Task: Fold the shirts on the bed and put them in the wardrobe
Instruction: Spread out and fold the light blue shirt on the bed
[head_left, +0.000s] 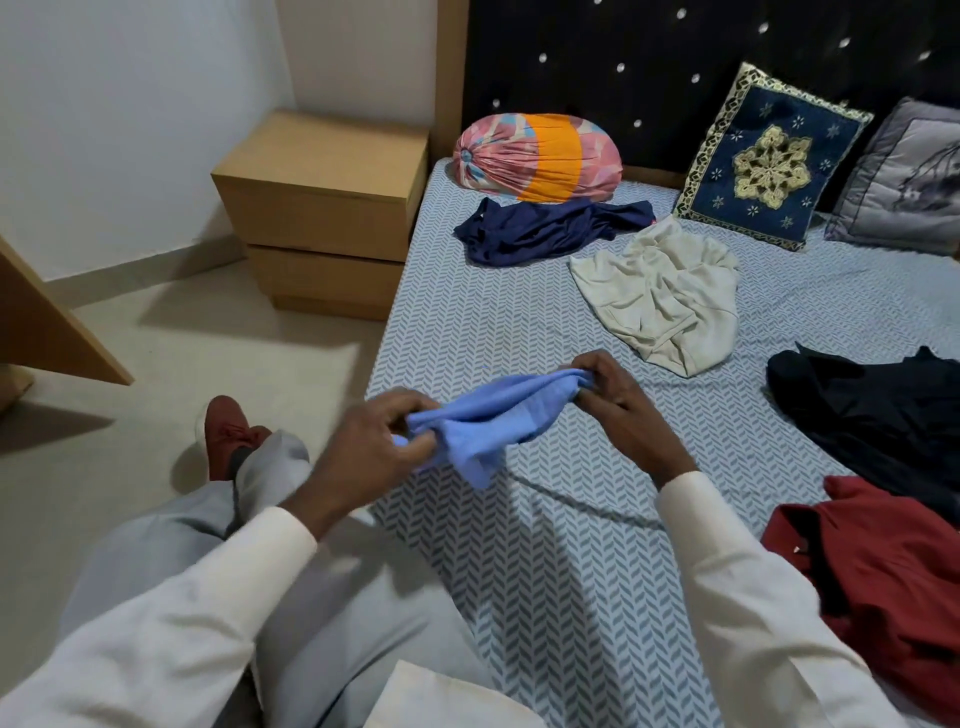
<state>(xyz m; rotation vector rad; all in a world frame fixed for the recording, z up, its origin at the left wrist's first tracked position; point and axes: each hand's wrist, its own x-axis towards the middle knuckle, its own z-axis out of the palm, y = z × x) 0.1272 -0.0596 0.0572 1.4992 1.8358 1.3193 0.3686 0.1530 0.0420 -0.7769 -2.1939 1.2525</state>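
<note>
Holding a bunched light-blue fabric shirt (488, 421) just above the near left part of the bed with the blue-and-white herringbone sheet (571, 571), we judge the task to be at its start. This first shirt is gathered into a loose rope rather than spread flat, and no fold shows in it yet.

Our left hand (374, 441) has its fingers curled round one end of the cloth, thumb pressing it in. Our right hand (618, 400) pinches the other end between thumb and fingertips, its back turned up towards us. The two hands are apart, with the shirt stretched and sagging between them. Both wrists come out of white sleeves.

Four more garments lie crumpled on the sheet, each apart from the blue one:
- a dark navy shirt (545, 228) near the headboard
- a cream shirt (660, 296) just beside the navy one
- a black shirt (872, 410) to the right
- a dark red shirt (883, 571) nearer to us, at the right edge

None is folded, and we see no folded pile anywhere. So all the folding and every trip to the wardrobe remain. We cannot tell whether the slanted wooden panel (52, 322) at far left belongs to it.

Beyond the shirts a pink-and-orange bolster (535, 156) and a navy embroidered cushion (769, 156) lean at the headboard. A light wooden bedside cabinet (322, 208) stands beside the bed.
</note>
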